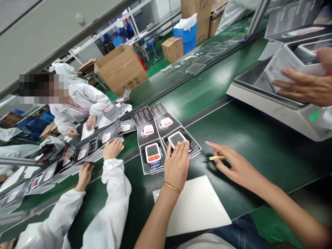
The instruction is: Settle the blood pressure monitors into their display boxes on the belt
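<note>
In the head view, the left hand (177, 160) lies flat with its fingers close together, upon the white-framed device (176, 137) in the right open box (196, 152). The left open box (144, 167), with a similar device inside, stands just beside it. The right hand (232, 160) is to the right, apart from both boxes; it pinches a small yellowish stick (217, 157), the forefinger stretched out. A white sheet (201, 211) lies nearer. At far right, a co-worker's hand (308, 81) touches a white box (278, 71).
</note>
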Action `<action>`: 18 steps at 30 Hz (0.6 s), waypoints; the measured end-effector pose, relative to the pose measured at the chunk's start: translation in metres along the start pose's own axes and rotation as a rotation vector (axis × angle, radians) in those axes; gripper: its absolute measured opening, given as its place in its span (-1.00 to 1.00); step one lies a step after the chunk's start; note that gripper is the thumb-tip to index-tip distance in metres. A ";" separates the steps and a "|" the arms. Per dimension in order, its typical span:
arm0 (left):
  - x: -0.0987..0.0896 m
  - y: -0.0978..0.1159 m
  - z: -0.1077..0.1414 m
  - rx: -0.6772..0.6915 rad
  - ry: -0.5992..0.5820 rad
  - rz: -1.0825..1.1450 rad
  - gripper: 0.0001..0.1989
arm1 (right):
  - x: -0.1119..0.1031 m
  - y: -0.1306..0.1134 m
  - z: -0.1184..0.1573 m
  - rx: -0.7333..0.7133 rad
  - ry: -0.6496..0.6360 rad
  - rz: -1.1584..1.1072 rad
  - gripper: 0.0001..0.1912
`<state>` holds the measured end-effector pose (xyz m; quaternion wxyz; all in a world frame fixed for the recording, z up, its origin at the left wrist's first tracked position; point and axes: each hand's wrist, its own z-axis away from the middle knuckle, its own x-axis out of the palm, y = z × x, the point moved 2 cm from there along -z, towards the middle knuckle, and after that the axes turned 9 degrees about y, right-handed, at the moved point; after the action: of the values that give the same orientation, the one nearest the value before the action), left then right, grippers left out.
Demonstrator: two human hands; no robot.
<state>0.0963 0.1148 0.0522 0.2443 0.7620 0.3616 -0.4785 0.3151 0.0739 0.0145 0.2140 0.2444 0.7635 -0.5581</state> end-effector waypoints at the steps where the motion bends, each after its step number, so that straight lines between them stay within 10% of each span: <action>1: -0.004 -0.005 0.008 -0.022 -0.005 -0.008 -0.51 | -0.003 0.000 0.007 0.028 -0.007 -0.025 -0.49; 9: -0.011 -0.009 0.055 -0.111 0.126 0.051 -0.38 | 0.003 -0.002 0.065 0.065 -0.298 0.024 -0.76; 18: 0.018 0.052 0.103 0.124 -0.167 0.355 -0.44 | 0.014 -0.007 0.075 -0.126 -0.581 0.174 -0.77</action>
<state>0.0858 0.0144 -0.0063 0.3064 0.7850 0.1702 -0.5107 0.3040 0.0024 -0.0102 0.4852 0.1254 0.6795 -0.5359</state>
